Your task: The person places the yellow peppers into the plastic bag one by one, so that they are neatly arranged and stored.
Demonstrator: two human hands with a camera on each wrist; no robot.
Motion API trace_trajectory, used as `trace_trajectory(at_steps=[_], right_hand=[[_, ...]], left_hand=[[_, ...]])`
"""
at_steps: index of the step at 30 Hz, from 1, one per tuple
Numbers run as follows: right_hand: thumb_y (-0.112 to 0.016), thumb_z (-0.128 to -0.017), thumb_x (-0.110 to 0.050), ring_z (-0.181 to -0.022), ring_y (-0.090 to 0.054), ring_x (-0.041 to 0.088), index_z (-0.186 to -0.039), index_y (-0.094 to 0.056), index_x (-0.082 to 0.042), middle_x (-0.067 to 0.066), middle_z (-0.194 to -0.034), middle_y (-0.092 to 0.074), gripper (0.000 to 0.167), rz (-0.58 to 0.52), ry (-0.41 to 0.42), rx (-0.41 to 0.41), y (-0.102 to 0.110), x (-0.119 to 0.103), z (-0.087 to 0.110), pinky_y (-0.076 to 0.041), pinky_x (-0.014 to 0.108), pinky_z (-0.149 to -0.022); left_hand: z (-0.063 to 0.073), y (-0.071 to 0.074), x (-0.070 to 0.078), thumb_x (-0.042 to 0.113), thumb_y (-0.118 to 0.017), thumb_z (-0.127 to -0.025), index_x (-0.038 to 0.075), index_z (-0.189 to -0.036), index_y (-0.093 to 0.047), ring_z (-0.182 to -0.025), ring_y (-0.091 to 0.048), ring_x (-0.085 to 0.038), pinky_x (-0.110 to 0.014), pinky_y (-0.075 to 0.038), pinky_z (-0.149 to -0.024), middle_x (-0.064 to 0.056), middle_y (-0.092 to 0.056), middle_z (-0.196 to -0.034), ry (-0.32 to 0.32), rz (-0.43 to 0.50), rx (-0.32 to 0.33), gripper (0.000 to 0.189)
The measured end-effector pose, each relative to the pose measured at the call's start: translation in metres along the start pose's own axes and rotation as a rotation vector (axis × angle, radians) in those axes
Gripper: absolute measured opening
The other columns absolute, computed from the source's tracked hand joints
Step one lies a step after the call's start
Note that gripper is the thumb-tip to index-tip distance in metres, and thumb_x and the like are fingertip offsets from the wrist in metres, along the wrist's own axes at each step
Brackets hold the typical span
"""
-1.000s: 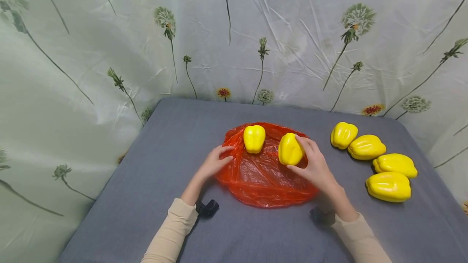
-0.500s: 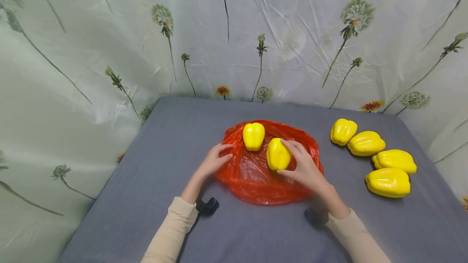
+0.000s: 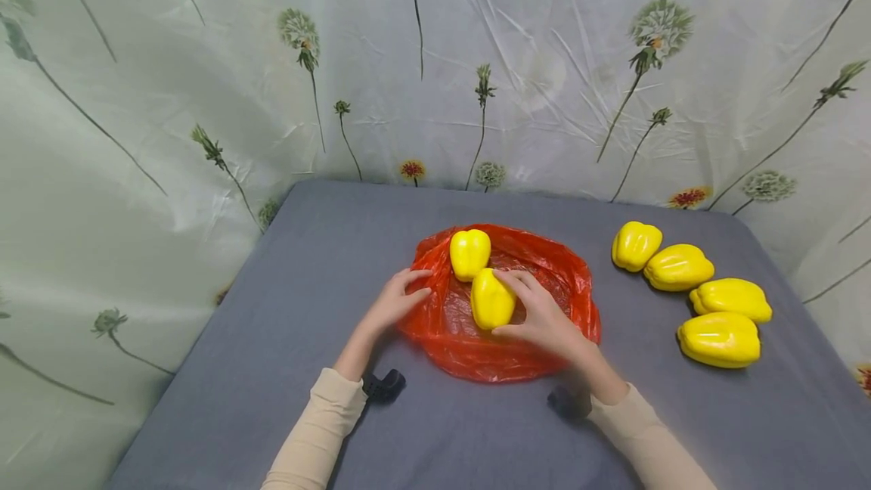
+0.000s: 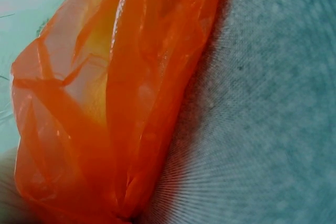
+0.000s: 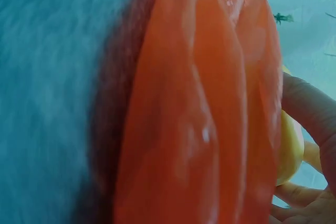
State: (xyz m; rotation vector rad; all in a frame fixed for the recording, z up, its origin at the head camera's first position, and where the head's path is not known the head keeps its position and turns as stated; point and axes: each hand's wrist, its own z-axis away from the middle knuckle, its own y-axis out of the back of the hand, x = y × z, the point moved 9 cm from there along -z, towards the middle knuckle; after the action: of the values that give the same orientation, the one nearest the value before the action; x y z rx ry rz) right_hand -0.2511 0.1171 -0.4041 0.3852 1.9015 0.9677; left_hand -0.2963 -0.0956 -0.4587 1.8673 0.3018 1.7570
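A yellow bell pepper (image 3: pixel 493 299) is in my right hand (image 3: pixel 544 317), gripped between thumb and fingers over the inside of a red plastic bag (image 3: pixel 497 361). Another yellow bell pepper (image 3: pixel 469 254) sits in the bag, just behind the held one. At the bag's left side, my left hand (image 3: pixel 393 305) has its thumb and fingers apart, with the fingertips right at the rim. In the right wrist view the bag's wall (image 5: pixel 178 129) hides much of the held pepper (image 5: pixel 290 150). The bag (image 4: pixel 142 103) covers most of the left wrist view.
Several more yellow bell peppers (image 3: pixel 720 340) lie in a curved group at the right of the grey-covered table (image 3: pixel 272 339). A pale curtain (image 3: pixel 381 59) with printed dandelions hangs behind and beside the table. Black wrist devices (image 3: pixel 385 387) sit under the forearms.
My right hand has carried the pepper leftward and a little toward me, from the bag's right side to near the other pepper. My left hand has stayed in place.
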Motion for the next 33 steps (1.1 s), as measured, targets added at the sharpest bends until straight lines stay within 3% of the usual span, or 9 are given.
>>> trace_trajectory(at_steps=[10,25,33], right_hand=[[-0.083,-0.068,-0.027,-0.114,-0.051,0.021,-0.142,-0.04,-0.019,0.006,-0.13,-0.046,0.086,-0.022,0.021,-0.033,-0.018,-0.009,-0.006,-0.049,0.043,-0.095],[-0.082,-0.07,-0.029,-0.108,-0.049,0.02,-0.145,-0.033,-0.024,0.006,-0.13,-0.043,0.089,-0.029,-0.066,-0.071,-0.039,-0.015,-0.014,-0.05,0.039,-0.09],[-0.083,-0.069,-0.027,-0.11,-0.05,0.021,-0.145,-0.033,-0.022,0.008,-0.13,-0.042,0.091,-0.045,-0.043,-0.054,-0.043,-0.02,-0.019,-0.05,0.041,-0.094]], left_hand=[[0.0,0.003,0.005,0.017,-0.058,-0.091,0.006,-0.127,-0.057,-0.123,-0.048,-0.035,-0.052,-0.039,-0.105,-0.02,-0.052,-0.134,-0.021,-0.008,0.004,0.038],[0.002,-0.002,0.001,0.019,-0.058,-0.091,0.01,-0.128,-0.057,-0.119,-0.049,-0.031,-0.05,-0.043,-0.102,-0.015,-0.053,-0.133,0.006,-0.033,0.002,0.038],[0.003,-0.002,0.003,0.018,-0.058,-0.09,0.009,-0.128,-0.057,-0.127,-0.044,-0.035,-0.054,-0.035,-0.108,-0.017,-0.052,-0.135,0.013,-0.03,0.015,0.039]])
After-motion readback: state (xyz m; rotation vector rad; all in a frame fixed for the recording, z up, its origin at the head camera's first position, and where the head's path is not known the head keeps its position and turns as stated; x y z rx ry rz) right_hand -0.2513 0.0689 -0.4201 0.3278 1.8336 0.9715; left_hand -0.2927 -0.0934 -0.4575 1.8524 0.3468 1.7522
